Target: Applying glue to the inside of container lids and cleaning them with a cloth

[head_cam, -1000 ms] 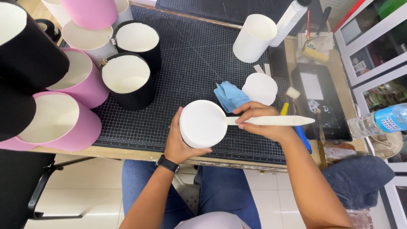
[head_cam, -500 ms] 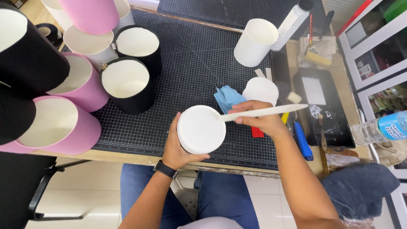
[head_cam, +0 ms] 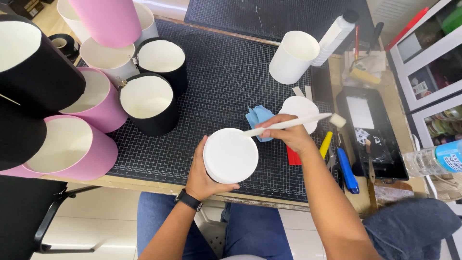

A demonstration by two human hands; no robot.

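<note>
Gripping a long white stick-shaped tool (head_cam: 288,123), the fingers of the right hand (head_cam: 288,135) are closed around its middle part. One end of the tool touches the upper right edge of a white round box (head_cam: 230,155), and the other end carries a small pale sponge head (head_cam: 338,120) that points toward the black tray (head_cam: 373,154). The left hand (head_cam: 206,175) holds the white round box from below and from the left side, with the thumb on the left wall and the fingertips curled under the lower rim. The box is over the front edge of the black cutting mat (head_cam: 216,96), just above the person's knees in blue jeans (head_cam: 260,231).

Under the right hand lies a blue cloth (head_cam: 257,120), and just beside it a white round disc (head_cam: 301,108). Near the wrist are a red piece (head_cam: 292,158), a yellow handle (head_cam: 326,144) and a blue cutter (head_cam: 346,169). Farther back stands a white cylinder (head_cam: 293,57), with a white bottle (head_cam: 334,36) behind it. On the left side of the mat stand two black cylinder boxes (head_cam: 149,103) with white insides, and pink cylinder boxes (head_cam: 72,149) lie near them. At the right edge a clear plastic bottle (head_cam: 433,161) lies on its side.
</note>
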